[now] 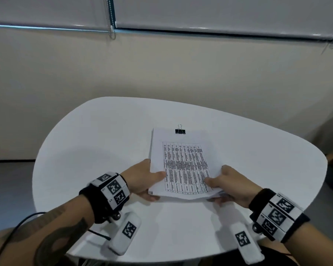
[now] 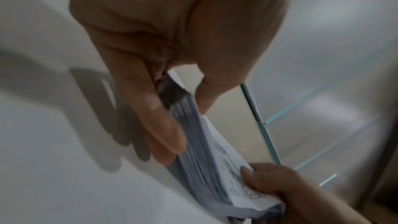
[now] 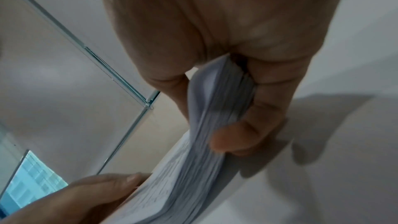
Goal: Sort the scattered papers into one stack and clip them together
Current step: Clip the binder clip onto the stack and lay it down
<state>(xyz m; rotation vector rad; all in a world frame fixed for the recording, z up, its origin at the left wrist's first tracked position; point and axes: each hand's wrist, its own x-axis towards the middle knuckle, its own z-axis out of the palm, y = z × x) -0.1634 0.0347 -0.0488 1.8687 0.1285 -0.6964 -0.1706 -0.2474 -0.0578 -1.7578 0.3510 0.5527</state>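
hands (image 1: 186, 181) pinch paper stack's (image 1: 181, 162) near edge — clipped

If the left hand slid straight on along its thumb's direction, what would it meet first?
Probably the right hand: the left hand's thumb points across the paper stack toward it. Nothing else intervenes, though depth is unclear.
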